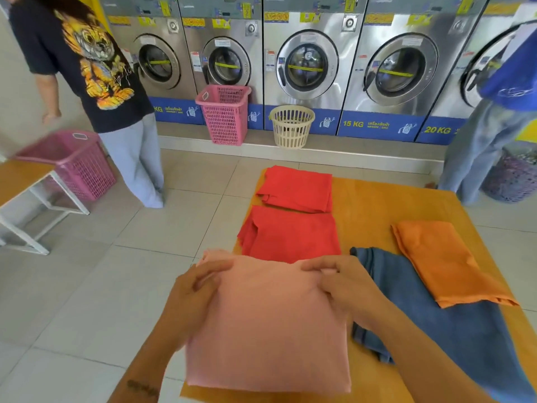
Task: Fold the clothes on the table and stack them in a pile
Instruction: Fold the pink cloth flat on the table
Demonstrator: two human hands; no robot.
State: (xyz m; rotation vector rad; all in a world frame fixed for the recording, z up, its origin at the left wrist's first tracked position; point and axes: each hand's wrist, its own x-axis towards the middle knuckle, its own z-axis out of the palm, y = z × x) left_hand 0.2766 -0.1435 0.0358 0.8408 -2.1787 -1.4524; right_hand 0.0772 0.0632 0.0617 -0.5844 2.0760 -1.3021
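Note:
A folded pink cloth (270, 324) lies at the near left corner of the orange table (366, 205). My left hand (194, 289) grips its far left edge, and my right hand (340, 280) pinches its far right corner. Beyond it lie two folded red cloths, one near (293, 234) and one farther (299, 189). A blue cloth (441, 324) lies spread at the right, with a folded orange cloth (441, 260) partly on top of it.
Washing machines (305, 62) line the back wall, with a pink basket (225, 116) and a cream basket (292, 126) in front. A person in a black shirt (96, 68) stands left beside another pink basket (75, 164) and a second table (23, 178). Another person (491, 135) stands right.

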